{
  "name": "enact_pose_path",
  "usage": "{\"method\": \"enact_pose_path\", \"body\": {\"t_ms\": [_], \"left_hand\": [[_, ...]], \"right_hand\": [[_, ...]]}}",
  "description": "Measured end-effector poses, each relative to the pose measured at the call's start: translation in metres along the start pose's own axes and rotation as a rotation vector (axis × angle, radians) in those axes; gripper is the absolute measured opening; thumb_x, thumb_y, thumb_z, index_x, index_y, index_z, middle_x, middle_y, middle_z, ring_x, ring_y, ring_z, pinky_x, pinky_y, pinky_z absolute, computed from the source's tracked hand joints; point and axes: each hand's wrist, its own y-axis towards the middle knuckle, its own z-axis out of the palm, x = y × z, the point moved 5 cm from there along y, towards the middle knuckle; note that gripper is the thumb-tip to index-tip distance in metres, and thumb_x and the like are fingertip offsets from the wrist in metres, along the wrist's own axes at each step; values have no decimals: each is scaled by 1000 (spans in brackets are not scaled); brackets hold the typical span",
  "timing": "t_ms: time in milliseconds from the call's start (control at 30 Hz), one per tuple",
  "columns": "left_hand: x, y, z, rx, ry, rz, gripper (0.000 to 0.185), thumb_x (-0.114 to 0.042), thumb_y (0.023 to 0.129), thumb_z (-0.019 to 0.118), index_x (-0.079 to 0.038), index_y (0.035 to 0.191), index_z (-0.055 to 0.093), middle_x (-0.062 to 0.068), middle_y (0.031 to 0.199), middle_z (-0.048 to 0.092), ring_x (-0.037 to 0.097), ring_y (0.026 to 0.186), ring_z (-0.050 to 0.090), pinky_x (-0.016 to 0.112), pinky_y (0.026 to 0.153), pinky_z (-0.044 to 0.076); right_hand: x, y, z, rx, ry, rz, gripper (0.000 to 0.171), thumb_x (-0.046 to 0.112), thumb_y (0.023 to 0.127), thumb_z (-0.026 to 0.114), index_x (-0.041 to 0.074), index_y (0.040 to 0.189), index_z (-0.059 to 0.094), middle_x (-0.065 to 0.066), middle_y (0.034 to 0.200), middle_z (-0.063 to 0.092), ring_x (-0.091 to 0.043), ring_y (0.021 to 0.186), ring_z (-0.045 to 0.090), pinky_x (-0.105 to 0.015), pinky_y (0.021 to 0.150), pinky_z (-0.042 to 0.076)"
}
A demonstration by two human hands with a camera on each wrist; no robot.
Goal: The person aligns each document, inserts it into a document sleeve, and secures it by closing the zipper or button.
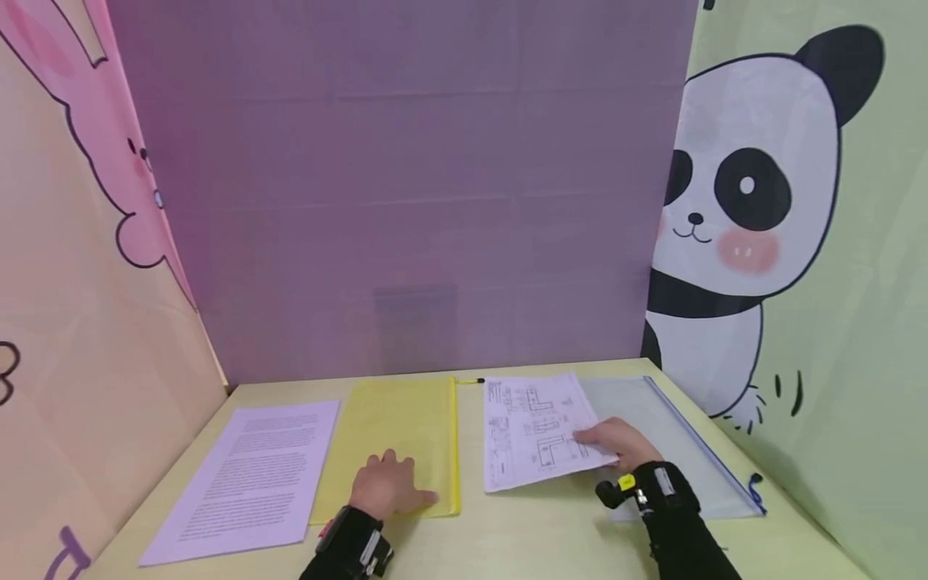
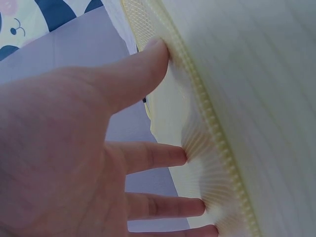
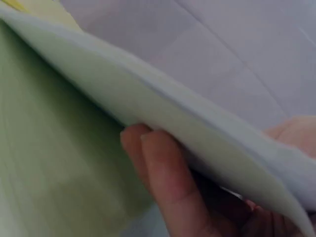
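Hands first: the left hand lies flat with fingers straight on the near end of the yellow zip folder, holding nothing; the right hand pinches the near right corner of the drawing sheets, thumb on top, fingers beneath. Those sheets lie at mid-bench, partly over the clear zip folder, with their held corner raised. By my judgement the step in hand is lifting the sheets; the next move calls for a firm pinch so the stack does not fan out. Farther left, a printed text page rests on the bench. Only the left wrist view shows fingertips pressing beside the folder's zip teeth; only the right wrist view shows fingers under the stack's edge.
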Motion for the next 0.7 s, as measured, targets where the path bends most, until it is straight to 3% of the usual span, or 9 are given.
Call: {"method": "enact_pose_path", "body": {"t_ms": [167,333,500,700], "left_hand": [[0,0,0,14,-12,-7,68,-54,84,74,0,124,66,26,120,58,44,108,53,58,89,49],[-1,5,7,21,-28,-37,67,-55,88,65,0,126,65,28,124,56,45,114,52,63,87,48],[-10,9,13,-59,-43,-42,65,-59,91,62,4,108,69,27,111,59,42,110,52,65,84,47],[-27,8,14,-35,-43,-54,55,-56,92,63,-1,88,69,19,92,60,37,92,53,56,78,49]], "right_hand": [[-8,6,-4,-15,-16,4,32,6,93,68,-12,119,59,-14,91,72,-25,77,71,-33,67,57],[1,4,-14,-76,-76,-46,35,8,96,63,-12,124,56,-15,95,72,-24,79,69,-34,69,55],[19,1,-19,-136,-169,-147,35,9,100,55,-8,130,57,-16,104,72,-23,83,70,-34,72,55],[38,-1,-22,-188,-180,-238,36,13,103,54,-2,136,55,-19,113,70,-22,85,70,-32,72,55]]}}
